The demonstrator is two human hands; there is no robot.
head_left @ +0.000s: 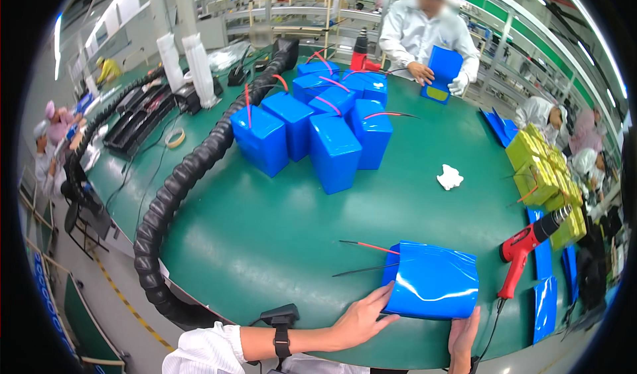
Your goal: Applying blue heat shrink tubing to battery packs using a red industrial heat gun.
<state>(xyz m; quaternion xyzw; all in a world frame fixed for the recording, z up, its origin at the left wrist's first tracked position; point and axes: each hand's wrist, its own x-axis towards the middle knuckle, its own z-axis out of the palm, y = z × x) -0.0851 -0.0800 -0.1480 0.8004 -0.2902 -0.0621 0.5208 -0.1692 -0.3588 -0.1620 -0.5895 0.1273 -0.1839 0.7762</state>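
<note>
A battery pack in loose, wrinkled blue wrap (434, 281) lies at the near right of the green table, between my two hands. A red lead (373, 247) and a black lead (363, 270) stick out of its left end. My left hand (365, 317) rests its stretched fingertips on the pack's lower left corner, thumb apart. At the lower right corner, the straight fingers of my right hand (462, 337) touch the near side; part of that hand is hidden. A red heat gun (521, 251) stands to the right of the pack, nozzle tilted up.
Several blue-wrapped packs (335, 152) stand mid-table beside a black ribbed hose (192, 172). Yellow packs (536, 178) and blue sleeves (545, 308) line the right edge. White crumpled material (450, 177) lies mid-right. Across the table, a co-worker (431, 32) holds a blue sleeve.
</note>
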